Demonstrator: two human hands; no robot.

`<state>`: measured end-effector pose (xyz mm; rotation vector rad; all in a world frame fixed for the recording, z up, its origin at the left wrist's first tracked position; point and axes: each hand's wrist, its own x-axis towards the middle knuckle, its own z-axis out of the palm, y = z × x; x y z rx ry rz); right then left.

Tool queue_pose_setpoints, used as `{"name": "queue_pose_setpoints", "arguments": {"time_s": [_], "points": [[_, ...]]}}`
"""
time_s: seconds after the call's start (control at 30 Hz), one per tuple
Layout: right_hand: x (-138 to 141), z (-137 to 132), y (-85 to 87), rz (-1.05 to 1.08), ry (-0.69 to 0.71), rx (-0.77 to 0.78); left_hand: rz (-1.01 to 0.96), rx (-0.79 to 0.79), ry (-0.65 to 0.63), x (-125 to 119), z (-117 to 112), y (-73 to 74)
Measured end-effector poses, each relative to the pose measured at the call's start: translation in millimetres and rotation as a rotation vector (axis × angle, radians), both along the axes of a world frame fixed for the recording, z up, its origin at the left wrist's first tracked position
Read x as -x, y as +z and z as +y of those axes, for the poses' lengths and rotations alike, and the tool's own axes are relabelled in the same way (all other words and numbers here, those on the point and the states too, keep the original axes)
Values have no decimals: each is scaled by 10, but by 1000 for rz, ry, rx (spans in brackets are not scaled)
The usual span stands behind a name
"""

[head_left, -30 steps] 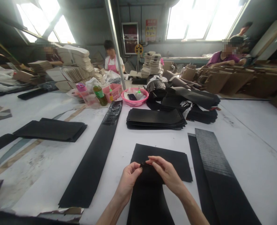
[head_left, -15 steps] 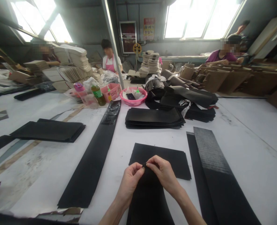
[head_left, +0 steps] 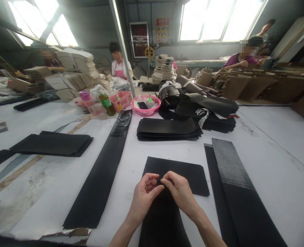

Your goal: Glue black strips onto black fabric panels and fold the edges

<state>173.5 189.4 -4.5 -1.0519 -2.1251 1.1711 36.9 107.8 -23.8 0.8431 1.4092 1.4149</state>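
A long black strip of sheet material runs up from the bottom edge between my forearms. Its upper end overlaps a flat black rectangular sheet on the table. My right hand pinches the strip's upper end between thumb and fingertips. Just left of it, my left hand has its thumb and index finger apart; the thumb tip lies by the strip's end. What exactly is under the right fingertips is hidden.
Another long black strip lies to the left, and overlapping strips lie to the right. Beyond are a black sheet stack, a pink basin and a green-labelled bottle. Co-workers sit across the table.
My left thumb and index finger have parted from their pinch at the strip's end. My right hand stays pinched at nearly the same place. The view has shifted slightly.
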Motion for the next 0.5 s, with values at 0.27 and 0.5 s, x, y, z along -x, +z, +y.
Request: {"name": "queue_pose_setpoints", "arguments": {"time_s": [0.27, 0.5], "points": [[-29, -75, 64, 11, -30, -21, -38, 9, -61, 17, 7, 176], [-150, -5, 78, -10, 17, 94, -127, 53, -22, 8, -7, 167]]}}
